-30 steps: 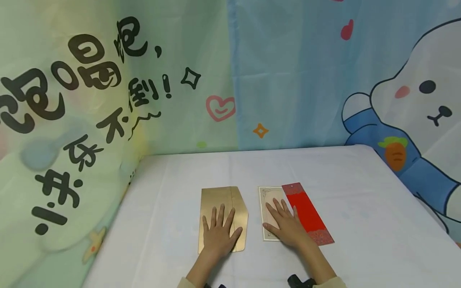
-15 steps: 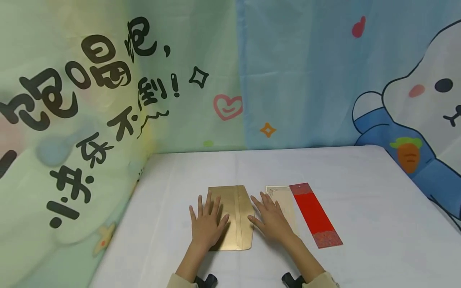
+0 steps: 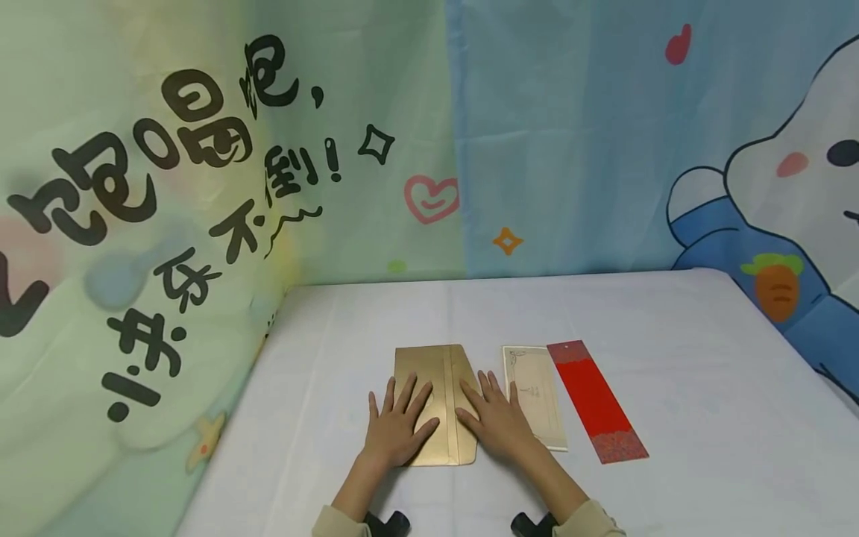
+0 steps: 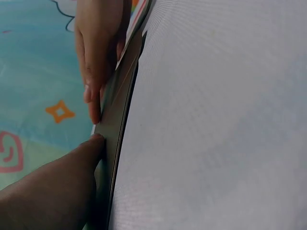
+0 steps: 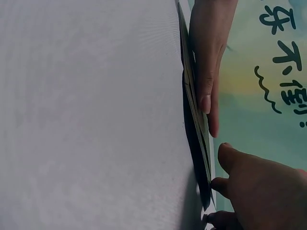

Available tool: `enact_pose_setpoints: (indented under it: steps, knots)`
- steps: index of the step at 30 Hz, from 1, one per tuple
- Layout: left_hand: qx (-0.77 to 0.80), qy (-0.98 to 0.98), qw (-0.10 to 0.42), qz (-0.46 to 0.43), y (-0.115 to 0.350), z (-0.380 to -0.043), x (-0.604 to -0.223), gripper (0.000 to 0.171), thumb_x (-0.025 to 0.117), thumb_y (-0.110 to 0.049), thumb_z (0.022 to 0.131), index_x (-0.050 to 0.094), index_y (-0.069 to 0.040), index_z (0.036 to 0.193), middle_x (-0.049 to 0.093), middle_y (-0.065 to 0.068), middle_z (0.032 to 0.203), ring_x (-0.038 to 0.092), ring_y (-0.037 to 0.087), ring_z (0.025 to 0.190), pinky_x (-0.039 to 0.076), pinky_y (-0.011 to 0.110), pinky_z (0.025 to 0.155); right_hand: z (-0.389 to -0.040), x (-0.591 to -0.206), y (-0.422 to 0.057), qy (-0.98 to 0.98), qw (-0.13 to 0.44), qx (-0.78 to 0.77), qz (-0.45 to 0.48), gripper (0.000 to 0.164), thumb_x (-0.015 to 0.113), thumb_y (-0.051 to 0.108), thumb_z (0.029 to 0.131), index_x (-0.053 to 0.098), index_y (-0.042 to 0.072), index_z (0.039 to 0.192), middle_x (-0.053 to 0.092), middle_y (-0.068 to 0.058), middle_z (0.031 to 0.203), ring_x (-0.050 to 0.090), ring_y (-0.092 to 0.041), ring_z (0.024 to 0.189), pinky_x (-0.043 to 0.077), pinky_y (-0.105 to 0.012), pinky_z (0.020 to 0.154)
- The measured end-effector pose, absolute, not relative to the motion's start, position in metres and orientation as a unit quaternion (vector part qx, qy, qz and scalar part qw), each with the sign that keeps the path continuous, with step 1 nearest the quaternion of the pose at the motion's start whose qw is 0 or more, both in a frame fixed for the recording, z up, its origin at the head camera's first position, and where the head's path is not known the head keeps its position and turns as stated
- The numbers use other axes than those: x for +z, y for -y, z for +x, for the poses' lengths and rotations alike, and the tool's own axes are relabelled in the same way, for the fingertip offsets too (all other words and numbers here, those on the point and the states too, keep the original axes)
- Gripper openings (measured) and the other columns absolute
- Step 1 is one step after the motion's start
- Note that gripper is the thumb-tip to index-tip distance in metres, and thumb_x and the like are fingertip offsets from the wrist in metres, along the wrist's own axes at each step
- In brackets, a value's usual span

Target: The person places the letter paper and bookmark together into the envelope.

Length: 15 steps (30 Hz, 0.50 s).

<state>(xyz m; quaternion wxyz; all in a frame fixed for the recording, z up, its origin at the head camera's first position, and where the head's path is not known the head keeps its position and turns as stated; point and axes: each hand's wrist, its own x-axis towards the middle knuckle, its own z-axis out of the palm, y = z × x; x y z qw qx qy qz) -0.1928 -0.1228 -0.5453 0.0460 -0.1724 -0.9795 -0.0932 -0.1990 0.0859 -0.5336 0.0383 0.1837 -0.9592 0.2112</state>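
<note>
A gold envelope [image 3: 436, 373] lies flat on the white table [image 3: 637, 313], its flap side turned to the right. My left hand [image 3: 396, 425] rests flat on the envelope's left part, fingers straight and spread. My right hand [image 3: 493, 421] lies flat on its right flap edge, fingers straight. A cream card [image 3: 537, 395] with a line drawing sits just right of the right hand, and a red paper strip [image 3: 593, 399] lies beside it. The left wrist view shows the envelope [image 4: 117, 120] edge-on with the other hand [image 4: 98, 52] pressing it. The right wrist view shows the envelope's edge [image 5: 194, 120] under the left hand [image 5: 208, 62].
Cartoon cloth backdrops [image 3: 201, 164] close off the table at the left and back, with a rabbit print [image 3: 772, 186] at the right. White tablecloth stretches to the right of the red strip and in front of the hands.
My right hand left the cream card and moved left onto the gold envelope's flap edge. My left hand shifted a little left on the envelope. The card now lies uncovered.
</note>
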Motion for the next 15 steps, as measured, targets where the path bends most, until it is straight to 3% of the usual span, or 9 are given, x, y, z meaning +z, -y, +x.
enact_pose_setpoints:
  steps: [8,15]
  knots:
    - [-0.072,0.983,0.030,-0.164,0.1216,-0.1927,-0.5445,0.061,0.031,-0.057,0.093,0.028,-0.028,0.146,0.018,0.003,0.153,0.011,0.038,0.137,0.010,0.066,0.098,-0.2035,-0.5333,-0.0853,0.939,0.041,0.289,0.180,0.049,0.054,0.033,0.091,0.051,0.004,0.131,0.038,-0.023,0.140,0.025,-0.038,0.133,0.013,-0.061,0.102]
    - [-0.072,0.983,0.023,-0.165,0.1214,-0.1912,-0.5421,0.061,0.030,-0.057,0.093,0.028,-0.028,0.146,0.019,0.004,0.152,0.011,0.039,0.136,0.011,0.066,0.098,-0.2067,-0.5358,-0.0862,0.906,0.056,0.373,0.192,0.046,0.065,0.014,0.084,0.054,-0.002,0.126,0.042,-0.024,0.136,0.036,-0.037,0.127,0.029,-0.051,0.100]
